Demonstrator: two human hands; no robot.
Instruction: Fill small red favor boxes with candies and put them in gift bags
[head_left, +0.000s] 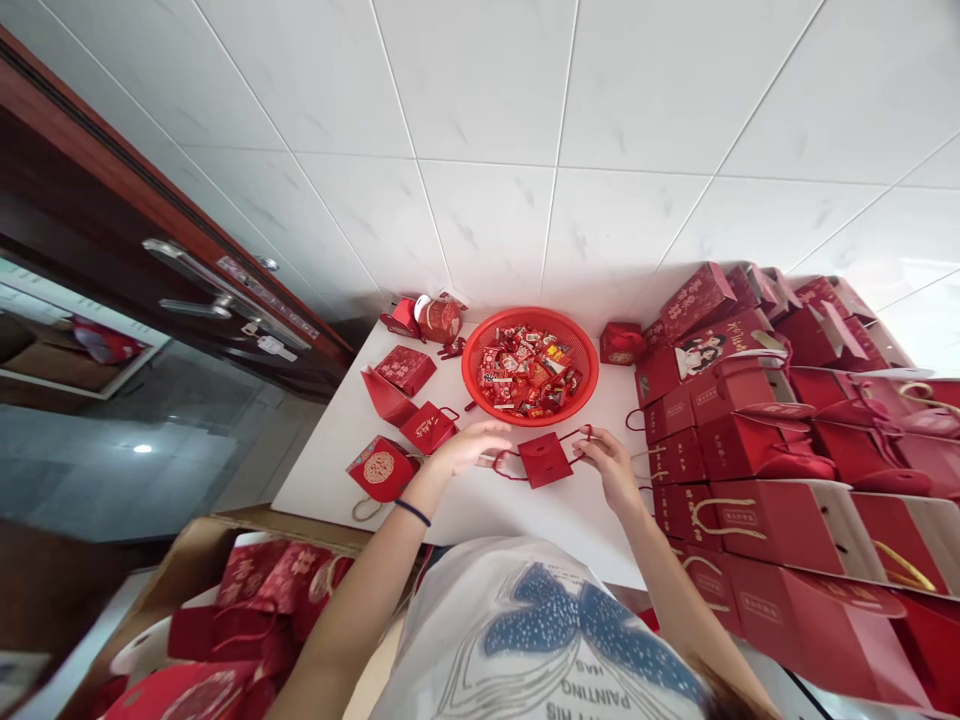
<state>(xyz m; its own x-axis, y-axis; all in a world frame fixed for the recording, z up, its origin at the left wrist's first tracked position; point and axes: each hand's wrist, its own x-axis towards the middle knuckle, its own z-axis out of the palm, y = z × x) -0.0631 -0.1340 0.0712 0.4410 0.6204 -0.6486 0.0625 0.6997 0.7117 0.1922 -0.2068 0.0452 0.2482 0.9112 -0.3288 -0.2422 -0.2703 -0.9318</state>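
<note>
A small red box [545, 460] with cord handles on both sides lies on the white table in front of the basket. My left hand [472, 447] is at its left, fingers curled around the left cord loop. On the other side, my right hand [602, 455] pinches the right cord between thumb and fingers. Just beyond the box stands a round red basket [469, 385] full of red-wrapped sweets [532, 370].
Several red boxes [409, 370] stand on the left of the white table [465, 510]. Rows of red gift bags [750, 450] fill the right side. A carton [187, 545] of red boxes is at lower left. Behind is a tiled wall; a door [150, 200] stands left.
</note>
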